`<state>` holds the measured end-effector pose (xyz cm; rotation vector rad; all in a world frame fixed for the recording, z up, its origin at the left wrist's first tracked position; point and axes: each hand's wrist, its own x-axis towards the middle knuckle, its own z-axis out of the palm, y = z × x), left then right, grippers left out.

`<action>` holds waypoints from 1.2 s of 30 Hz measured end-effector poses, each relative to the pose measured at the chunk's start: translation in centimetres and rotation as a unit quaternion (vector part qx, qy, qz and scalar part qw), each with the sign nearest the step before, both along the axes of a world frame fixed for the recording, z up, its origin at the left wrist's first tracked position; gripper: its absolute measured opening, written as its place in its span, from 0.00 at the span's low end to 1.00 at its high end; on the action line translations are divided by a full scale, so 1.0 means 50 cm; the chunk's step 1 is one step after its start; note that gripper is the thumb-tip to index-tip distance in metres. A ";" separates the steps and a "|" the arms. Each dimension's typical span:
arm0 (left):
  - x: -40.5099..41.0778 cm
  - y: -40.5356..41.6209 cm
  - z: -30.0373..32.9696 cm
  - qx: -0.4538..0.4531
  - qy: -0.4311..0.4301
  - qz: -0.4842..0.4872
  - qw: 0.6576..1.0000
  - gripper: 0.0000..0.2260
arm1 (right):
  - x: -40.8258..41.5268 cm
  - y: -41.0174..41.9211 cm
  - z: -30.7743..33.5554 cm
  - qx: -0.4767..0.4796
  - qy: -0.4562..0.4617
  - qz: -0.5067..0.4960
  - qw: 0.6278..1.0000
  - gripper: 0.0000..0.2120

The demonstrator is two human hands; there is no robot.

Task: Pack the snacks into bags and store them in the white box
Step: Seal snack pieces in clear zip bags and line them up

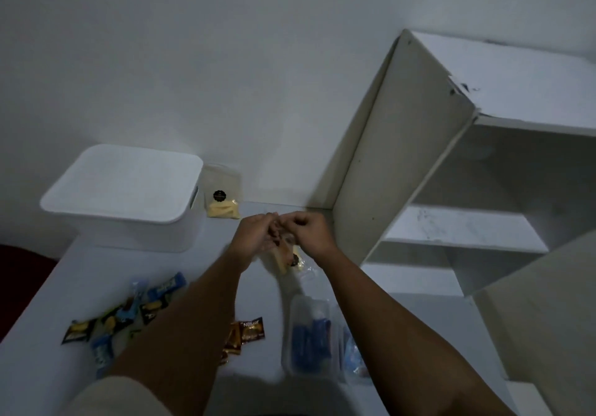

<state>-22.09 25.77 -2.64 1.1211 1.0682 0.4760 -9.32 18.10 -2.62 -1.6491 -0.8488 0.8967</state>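
Hands both up over the tabletop's far middle: left hand (254, 232) and right hand (308, 230) each have the grip curled tight, pinching the top of a clear bag (288, 259) with pale snacks and a dark round sticker inside. It hangs below my fingers, blurred, so I can't tell whether it touches the tabletop. My read: I'm sealing the mouth, which is why both pinch points sit close together at the top edge.

White box (129, 196) sits at the far left corner, lid on, so it needs opening before anything goes in. One filled bag (222, 198) stands just beside its right wall, against the back wall, probably staged for storing.

Loose snacks (129, 315) are piled by the left edge near me; brown sachets (246, 333) between my forearms. Clear tray with blue packets (309, 335) lies under my right forearm.

Room: white shelf unit (403, 145) blocks the right side. Open lane runs left from my hands to the box.
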 end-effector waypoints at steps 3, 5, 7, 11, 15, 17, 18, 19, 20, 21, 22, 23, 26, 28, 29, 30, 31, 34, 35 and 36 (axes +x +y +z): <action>-0.021 -0.055 0.027 0.044 0.030 -0.015 0.998 0.07 | -0.022 -0.051 0.016 -0.002 -0.025 -0.005 1.000 0.05; -0.033 -0.093 0.040 0.087 0.079 -0.037 0.992 0.08 | -0.035 -0.082 0.018 -0.013 -0.065 -0.024 0.998 0.03; -0.051 -0.127 0.048 0.142 0.144 -0.058 0.978 0.11 | -0.036 -0.105 0.014 -0.033 -0.101 -0.050 0.993 0.05; -0.097 -0.187 0.066 0.222 0.240 -0.077 0.942 0.15 | -0.039 -0.142 0.019 -0.060 -0.215 -0.065 0.973 0.03; -0.124 -0.240 0.095 0.265 0.278 -0.069 0.921 0.14 | -0.067 -0.170 0.051 -0.038 -0.226 -0.007 0.973 0.04; -0.141 -0.258 0.106 0.280 0.274 -0.025 0.920 0.13 | -0.078 -0.174 0.064 -0.025 -0.201 0.026 0.979 0.04; -0.149 -0.262 0.109 0.284 0.254 0.007 0.925 0.10 | -0.081 -0.175 0.072 -0.024 -0.185 0.040 0.982 0.04; -0.159 -0.263 0.112 0.277 0.220 0.036 0.934 0.07 | -0.083 -0.177 0.081 -0.020 -0.166 0.056 0.984 0.03; -0.169 -0.260 0.114 0.266 0.181 0.053 0.945 0.08 | -0.086 -0.178 0.092 -0.016 -0.150 0.072 0.986 0.04; -0.176 -0.257 0.117 0.257 0.143 0.059 0.954 0.11 | -0.086 -0.180 0.105 -0.009 -0.137 0.088 0.987 0.05; -0.182 -0.252 0.119 0.253 0.119 0.053 0.959 0.12 | -0.087 -0.182 0.118 -0.002 -0.127 0.103 0.987 0.06; -0.186 -0.248 0.120 0.259 0.108 0.043 0.959 0.11 | -0.088 -0.183 0.131 0.003 -0.115 0.118 0.986 0.07; -0.188 -0.237 0.128 0.291 0.100 0.026 0.951 0.07 | -0.091 -0.178 0.155 -0.003 -0.060 0.143 0.988 0.05; -0.187 -0.227 0.132 0.307 0.094 0.022 0.947 0.07 | -0.094 -0.174 0.161 -0.007 -0.030 0.137 0.990 0.04; -0.187 -0.220 0.134 0.308 0.087 0.018 0.947 0.08 | -0.095 -0.172 0.162 -0.003 -0.020 0.128 0.992 0.06; -0.188 -0.211 0.136 0.304 0.075 0.016 0.950 0.09 | -0.096 -0.171 0.163 0.002 -0.012 0.117 0.993 0.08; -0.190 -0.203 0.137 0.293 0.061 0.018 0.954 0.09 | -0.099 -0.169 0.163 0.008 -0.003 0.106 0.994 0.11; -0.199 -0.173 0.143 0.252 0.024 0.032 0.967 0.09 | -0.116 -0.157 0.158 0.020 0.008 0.077 0.997 0.11; -0.204 -0.163 0.145 0.233 0.010 0.031 0.972 0.09 | -0.122 -0.150 0.154 0.024 0.015 0.065 0.998 0.09; -0.209 -0.153 0.149 0.213 -0.006 0.026 0.977 0.09 | -0.131 -0.142 0.152 0.027 0.028 0.053 0.998 0.07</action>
